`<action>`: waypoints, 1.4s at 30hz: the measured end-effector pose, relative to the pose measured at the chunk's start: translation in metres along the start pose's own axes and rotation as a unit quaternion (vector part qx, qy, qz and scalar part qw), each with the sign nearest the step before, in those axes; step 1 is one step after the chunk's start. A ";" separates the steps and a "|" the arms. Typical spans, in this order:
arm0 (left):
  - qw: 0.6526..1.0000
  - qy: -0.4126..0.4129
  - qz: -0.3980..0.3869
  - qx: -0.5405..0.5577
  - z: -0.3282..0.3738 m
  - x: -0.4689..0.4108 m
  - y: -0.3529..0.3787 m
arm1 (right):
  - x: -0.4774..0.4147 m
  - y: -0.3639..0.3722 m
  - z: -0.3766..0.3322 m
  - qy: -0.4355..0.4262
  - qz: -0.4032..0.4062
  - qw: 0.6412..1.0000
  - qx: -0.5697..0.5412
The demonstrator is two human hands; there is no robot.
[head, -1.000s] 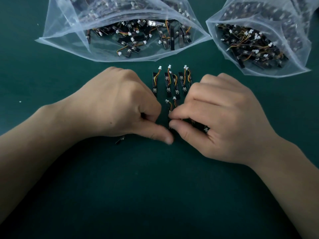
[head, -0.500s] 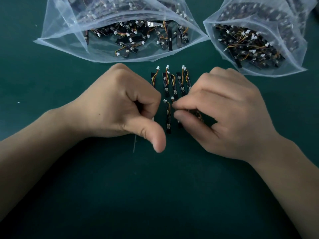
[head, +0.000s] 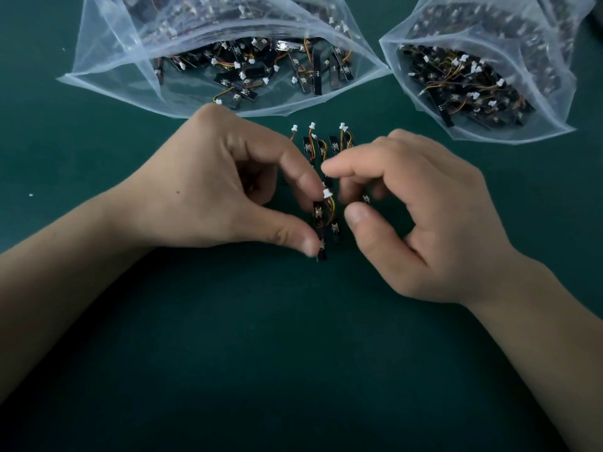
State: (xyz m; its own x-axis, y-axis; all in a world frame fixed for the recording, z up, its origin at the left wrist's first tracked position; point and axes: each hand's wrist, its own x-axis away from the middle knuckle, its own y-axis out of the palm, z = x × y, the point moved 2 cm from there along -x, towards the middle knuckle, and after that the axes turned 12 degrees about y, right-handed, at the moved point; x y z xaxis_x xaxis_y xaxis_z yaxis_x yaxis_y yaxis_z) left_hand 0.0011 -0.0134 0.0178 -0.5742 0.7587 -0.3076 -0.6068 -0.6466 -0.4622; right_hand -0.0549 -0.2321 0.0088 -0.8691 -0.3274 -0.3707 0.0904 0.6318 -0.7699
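One black strip board (head: pixel 319 220), orange-yellow wires, white plug, pinched by left hand (head: pixel 208 187) fingers; right hand (head: pixel 421 220) fingers apart.

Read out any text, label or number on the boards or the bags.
No text can be read.
On the small black board pinched by the left hand, any marking is too small and blurred.
On the left clear bag and the right clear bag, no print shows.

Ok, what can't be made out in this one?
Head view.
Near ends of the row of boards: behind both hands.
Whether the right hand holds anything: curled fingers hide it.
Fingertips of the left hand pinching a board: motion-blurred.
Tops of left bag and right bag: cut by the upper edge.
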 end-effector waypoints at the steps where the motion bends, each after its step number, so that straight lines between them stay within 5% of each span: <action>1: 1.000 -0.003 0.005 0.008 0.001 0.000 0.000 | 0.000 0.001 -0.001 0.000 0.000 1.000 -0.007; 9: 0.998 -0.029 0.061 -0.018 -0.007 0.001 -0.002 | 0.001 0.005 -0.003 0.003 0.018 1.000 -0.013; 21: 0.995 -0.064 0.017 0.075 -0.013 0.003 0.001 | -0.003 0.009 0.000 -0.042 -0.007 0.999 0.024; 42: 0.999 -0.030 0.004 0.022 -0.014 0.002 -0.001 | -0.001 0.005 -0.002 0.022 0.037 0.999 0.007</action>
State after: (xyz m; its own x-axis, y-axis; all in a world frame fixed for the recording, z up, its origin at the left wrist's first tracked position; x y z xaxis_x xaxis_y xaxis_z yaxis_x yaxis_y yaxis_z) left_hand 0.0079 -0.0098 0.0062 -0.6112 0.7477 -0.2598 -0.6247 -0.6572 -0.4218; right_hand -0.0547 -0.2272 0.0063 -0.8800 -0.2486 -0.4047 0.1623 0.6434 -0.7481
